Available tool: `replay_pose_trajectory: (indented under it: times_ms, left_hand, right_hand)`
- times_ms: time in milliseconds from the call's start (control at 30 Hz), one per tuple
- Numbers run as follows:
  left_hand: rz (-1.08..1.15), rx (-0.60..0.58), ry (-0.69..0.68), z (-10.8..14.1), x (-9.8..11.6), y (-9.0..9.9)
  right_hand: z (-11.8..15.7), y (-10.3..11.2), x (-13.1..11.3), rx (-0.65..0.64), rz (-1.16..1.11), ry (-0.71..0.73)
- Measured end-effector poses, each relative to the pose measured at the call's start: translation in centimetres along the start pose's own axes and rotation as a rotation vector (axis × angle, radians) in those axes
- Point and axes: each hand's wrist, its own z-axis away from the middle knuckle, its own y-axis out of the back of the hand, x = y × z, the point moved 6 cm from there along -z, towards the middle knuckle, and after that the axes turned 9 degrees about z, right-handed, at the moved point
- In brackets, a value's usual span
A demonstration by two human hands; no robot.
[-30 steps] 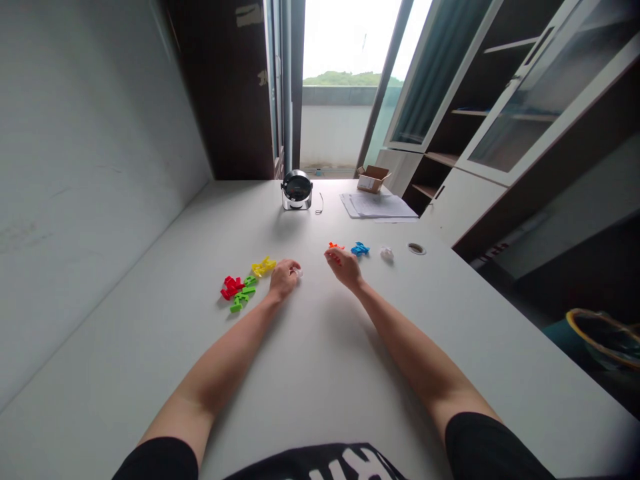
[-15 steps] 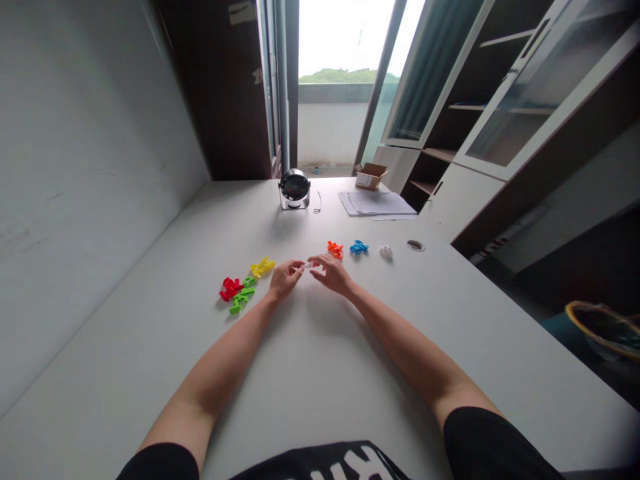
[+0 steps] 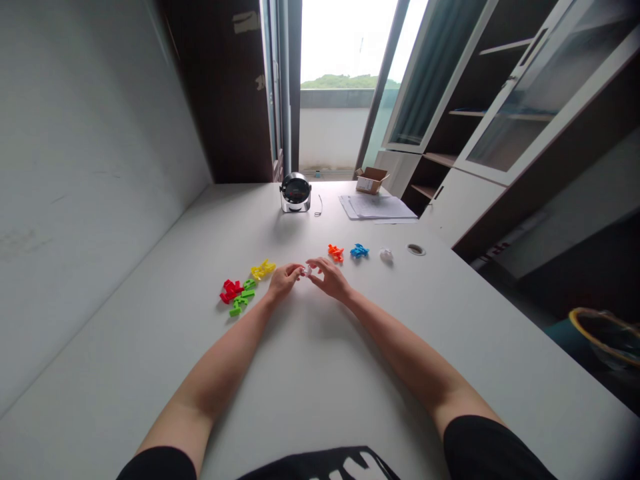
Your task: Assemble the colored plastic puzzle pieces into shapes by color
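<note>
Between my two hands is a small white plastic piece (image 3: 307,271), partly covered by fingertips. My left hand (image 3: 284,281) pinches it from the left, and my right hand (image 3: 329,277) closes on its other side with thumb and fingers. Its exact shape is too small to make out. Left of my left hand lie yellow pieces (image 3: 263,269), red pieces (image 3: 231,291) and green pieces (image 3: 243,297) in small heaps. Beyond my right hand are orange pieces (image 3: 336,253), blue pieces (image 3: 359,251) and white pieces (image 3: 386,255).
A round black device on a stand (image 3: 295,192) is at the back of the white table (image 3: 300,373). Papers (image 3: 380,207) and an open cardboard box (image 3: 371,180) lie back right. A cable hole (image 3: 415,250) is right of the white heap. A wall (image 3: 100,167) borders the left.
The white piece has been turned between my fingertips, and my right thumb is now closer to it. The heaps on the table stay as they were; the view has tilted slightly.
</note>
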Motion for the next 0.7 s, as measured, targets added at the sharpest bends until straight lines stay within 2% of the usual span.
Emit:
replay_pose_trajectory:
  times_ms: [267, 433, 567, 700]
  left_hand:
    - [0.034, -0.004, -0.009, -0.1, 0.2, 0.2]
    - [-0.017, -0.017, -0.011, -0.1, 0.2, 0.1]
    - [-0.129, -0.031, -0.003, 0.1, 0.6, -0.2]
    - [-0.316, -0.109, -0.022, 0.6, 1.5, -0.7]
  right_hand:
    - [0.2, -0.3, -0.1, -0.013, -0.01, 0.015]
    - [0.2, -0.3, -0.2, -0.009, -0.071, -0.01]
    - [0.1, -0.1, 0.0, 0.024, -0.135, -0.048]
    - [0.1, 0.0, 0.5, 0.05, -0.213, -0.122]
